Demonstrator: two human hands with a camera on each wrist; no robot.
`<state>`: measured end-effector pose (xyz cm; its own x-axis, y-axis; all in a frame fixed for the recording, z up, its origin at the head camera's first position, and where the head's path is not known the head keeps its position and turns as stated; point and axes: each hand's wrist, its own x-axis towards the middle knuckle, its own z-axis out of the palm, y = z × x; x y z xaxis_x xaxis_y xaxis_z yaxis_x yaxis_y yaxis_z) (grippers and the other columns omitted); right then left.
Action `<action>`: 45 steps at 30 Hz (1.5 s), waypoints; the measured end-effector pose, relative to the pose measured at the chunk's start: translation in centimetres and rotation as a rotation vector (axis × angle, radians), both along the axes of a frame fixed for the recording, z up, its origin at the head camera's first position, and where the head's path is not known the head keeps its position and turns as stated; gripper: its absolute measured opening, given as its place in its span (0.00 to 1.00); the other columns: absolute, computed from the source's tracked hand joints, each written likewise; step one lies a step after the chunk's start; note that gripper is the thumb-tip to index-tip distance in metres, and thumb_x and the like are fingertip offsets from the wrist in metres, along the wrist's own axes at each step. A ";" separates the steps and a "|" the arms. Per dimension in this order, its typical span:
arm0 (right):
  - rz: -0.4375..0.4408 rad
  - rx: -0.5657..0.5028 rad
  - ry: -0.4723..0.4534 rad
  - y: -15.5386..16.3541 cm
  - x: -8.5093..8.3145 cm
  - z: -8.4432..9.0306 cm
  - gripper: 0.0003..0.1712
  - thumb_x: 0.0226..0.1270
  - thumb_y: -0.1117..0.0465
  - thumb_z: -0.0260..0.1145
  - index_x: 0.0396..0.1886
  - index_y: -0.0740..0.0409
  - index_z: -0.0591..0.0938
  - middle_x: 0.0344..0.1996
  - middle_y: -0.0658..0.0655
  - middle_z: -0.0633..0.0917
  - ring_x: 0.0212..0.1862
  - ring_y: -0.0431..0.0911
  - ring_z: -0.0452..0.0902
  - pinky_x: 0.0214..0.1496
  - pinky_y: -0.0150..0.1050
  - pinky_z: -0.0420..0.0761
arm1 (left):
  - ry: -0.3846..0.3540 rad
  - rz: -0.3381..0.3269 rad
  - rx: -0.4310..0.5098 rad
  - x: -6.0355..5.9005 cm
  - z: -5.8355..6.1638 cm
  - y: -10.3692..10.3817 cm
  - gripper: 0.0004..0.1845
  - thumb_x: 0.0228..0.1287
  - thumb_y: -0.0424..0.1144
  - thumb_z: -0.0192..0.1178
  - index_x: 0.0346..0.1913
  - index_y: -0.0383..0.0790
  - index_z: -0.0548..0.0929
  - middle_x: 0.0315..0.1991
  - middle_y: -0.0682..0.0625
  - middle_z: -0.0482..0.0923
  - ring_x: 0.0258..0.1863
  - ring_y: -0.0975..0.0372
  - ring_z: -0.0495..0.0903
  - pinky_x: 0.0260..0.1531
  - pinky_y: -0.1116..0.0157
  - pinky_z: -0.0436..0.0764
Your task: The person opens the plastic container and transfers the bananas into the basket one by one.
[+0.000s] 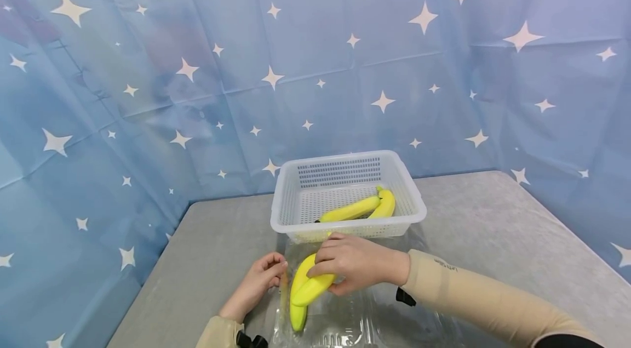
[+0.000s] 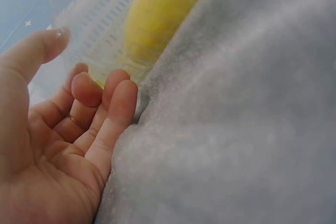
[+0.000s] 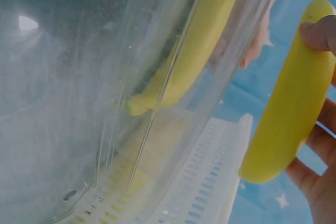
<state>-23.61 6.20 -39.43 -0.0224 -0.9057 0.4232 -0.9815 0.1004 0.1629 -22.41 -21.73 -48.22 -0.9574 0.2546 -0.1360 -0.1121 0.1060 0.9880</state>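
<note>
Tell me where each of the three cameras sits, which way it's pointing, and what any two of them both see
Head: worn on the head, looks forward and down at the grey table, white basket, clear bag; both hands and sleeves show.
Left wrist: low by the tabletop, looks along the left hand toward the basket; palm and loosely curled fingers show.
Right wrist: looks past the right hand, which grips a banana, at a second banana seen through the bag.
Shared: head and right wrist both show the gripped banana and the basket.
</note>
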 end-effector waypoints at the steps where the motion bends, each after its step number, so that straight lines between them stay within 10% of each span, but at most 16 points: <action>1: 0.002 0.001 0.008 0.0 0.0 0.1 0.23 0.53 0.53 0.73 0.51 0.45 0.82 0.40 0.43 0.81 0.43 0.39 0.75 0.49 0.34 0.72 | 0.001 0.004 -0.002 0.0 0.0 -0.1 0.12 0.70 0.40 0.58 0.43 0.31 0.74 0.29 0.50 0.71 0.28 0.62 0.73 0.29 0.67 0.76; 45: -0.057 -0.053 0.058 0.9 -2.6 2.7 0.22 0.51 0.55 0.74 0.49 0.48 0.83 0.39 0.44 0.82 0.45 0.41 0.77 0.49 0.37 0.75 | 0.005 -0.005 0.036 -0.2 -0.2 0.1 0.14 0.70 0.38 0.58 0.47 0.29 0.73 0.29 0.50 0.72 0.27 0.62 0.74 0.28 0.67 0.78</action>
